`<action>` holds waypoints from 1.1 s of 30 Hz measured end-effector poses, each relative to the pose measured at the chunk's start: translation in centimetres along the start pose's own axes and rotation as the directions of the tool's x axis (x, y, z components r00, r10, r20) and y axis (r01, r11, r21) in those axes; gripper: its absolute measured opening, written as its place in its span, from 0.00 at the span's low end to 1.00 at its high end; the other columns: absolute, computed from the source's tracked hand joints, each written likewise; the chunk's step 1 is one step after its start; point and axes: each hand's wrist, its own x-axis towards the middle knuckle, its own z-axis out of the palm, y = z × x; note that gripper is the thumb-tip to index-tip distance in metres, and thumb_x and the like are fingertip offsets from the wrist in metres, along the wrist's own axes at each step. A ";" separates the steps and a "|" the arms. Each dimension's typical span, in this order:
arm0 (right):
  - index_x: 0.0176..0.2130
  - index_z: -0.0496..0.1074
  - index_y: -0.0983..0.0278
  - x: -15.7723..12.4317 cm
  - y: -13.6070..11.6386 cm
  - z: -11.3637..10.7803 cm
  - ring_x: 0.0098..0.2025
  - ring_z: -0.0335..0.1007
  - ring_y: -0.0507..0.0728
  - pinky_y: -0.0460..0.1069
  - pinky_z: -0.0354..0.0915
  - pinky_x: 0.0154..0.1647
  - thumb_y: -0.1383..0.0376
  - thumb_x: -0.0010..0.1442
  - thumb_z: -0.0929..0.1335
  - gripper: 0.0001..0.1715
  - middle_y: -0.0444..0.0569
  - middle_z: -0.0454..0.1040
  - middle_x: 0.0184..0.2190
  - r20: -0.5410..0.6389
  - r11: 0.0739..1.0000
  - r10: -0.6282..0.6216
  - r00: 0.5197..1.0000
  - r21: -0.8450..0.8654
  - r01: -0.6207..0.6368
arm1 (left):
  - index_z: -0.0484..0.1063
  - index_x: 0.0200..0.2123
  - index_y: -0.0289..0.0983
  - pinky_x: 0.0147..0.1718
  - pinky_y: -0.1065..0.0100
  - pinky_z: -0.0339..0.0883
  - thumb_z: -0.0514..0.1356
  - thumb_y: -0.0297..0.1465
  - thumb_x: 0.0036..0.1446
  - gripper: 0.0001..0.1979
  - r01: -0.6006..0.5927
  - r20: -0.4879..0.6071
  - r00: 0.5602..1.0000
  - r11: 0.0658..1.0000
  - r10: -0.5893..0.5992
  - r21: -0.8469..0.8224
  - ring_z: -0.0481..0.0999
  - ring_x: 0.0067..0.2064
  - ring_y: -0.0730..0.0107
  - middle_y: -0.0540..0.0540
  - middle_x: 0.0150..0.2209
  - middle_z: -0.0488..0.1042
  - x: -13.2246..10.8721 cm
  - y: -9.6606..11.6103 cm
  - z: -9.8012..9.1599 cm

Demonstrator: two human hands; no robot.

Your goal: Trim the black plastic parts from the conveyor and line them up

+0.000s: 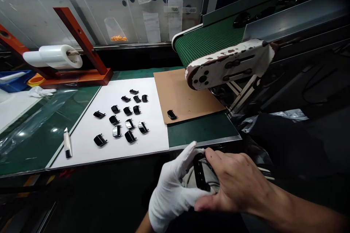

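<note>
My left hand [172, 185], in a white glove, and my bare right hand [235, 182] meet just in front of the table edge. Together they hold a small glossy black plastic part [200, 174], the gloved fingers curled round its left side and my right thumb and fingers pinching its right side. On the white sheet [82, 142] ahead lie several similar black parts [123, 116] in loose rows. One more black part [172, 114] rests on the brown cardboard [186, 98].
A green conveyor belt [207, 40] with a worn white end plate [226, 65] overhangs the cardboard at right. A small utility knife [67, 145] lies at the white sheet's left edge. An orange stand [82, 43] holds a roll of clear film [53, 56] at back left.
</note>
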 end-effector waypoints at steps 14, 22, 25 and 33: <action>0.29 0.71 0.68 0.3 0.5 0.9 0.18 0.70 0.61 0.51 0.39 0.19 0.29 0.49 0.45 0.54 0.51 0.71 0.18 0.038 0.999 -0.031 0.999 -0.026 0.032 | 0.66 0.58 0.40 0.58 0.57 0.63 0.73 0.35 0.42 0.39 0.063 -0.026 0.998 0.990 -0.060 0.129 0.72 0.55 0.51 0.41 0.54 0.72 0.2 0.8 -0.4; 0.28 0.71 0.67 0.5 0.9 1.8 0.18 0.69 0.60 0.51 0.36 0.20 0.29 0.50 0.45 0.52 0.50 0.71 0.18 0.051 0.997 -0.054 0.997 -0.046 0.057 | 0.67 0.58 0.38 0.57 0.59 0.64 0.74 0.35 0.41 0.40 0.093 -0.070 0.994 0.986 -0.085 0.135 0.72 0.55 0.50 0.40 0.54 0.73 -0.1 0.1 -1.0; 0.27 0.70 0.67 0.6 0.9 1.9 0.18 0.69 0.59 0.51 0.35 0.20 0.30 0.51 0.45 0.52 0.50 0.71 0.18 0.040 0.997 -0.056 0.998 -0.048 0.057 | 0.66 0.58 0.37 0.58 0.57 0.62 0.74 0.35 0.41 0.40 0.104 -0.090 0.992 0.985 -0.092 0.140 0.70 0.55 0.47 0.39 0.55 0.72 -0.1 -0.1 -1.2; 0.25 0.69 0.66 0.8 0.9 2.3 0.16 0.66 0.56 0.50 0.36 0.20 0.32 0.53 0.43 0.51 0.49 0.70 0.16 -0.025 0.994 -0.090 0.996 -0.056 0.089 | 0.65 0.59 0.36 0.59 0.54 0.61 0.74 0.37 0.40 0.42 0.123 -0.103 0.989 0.977 -0.107 0.173 0.70 0.55 0.46 0.37 0.54 0.72 -0.1 -0.1 -1.4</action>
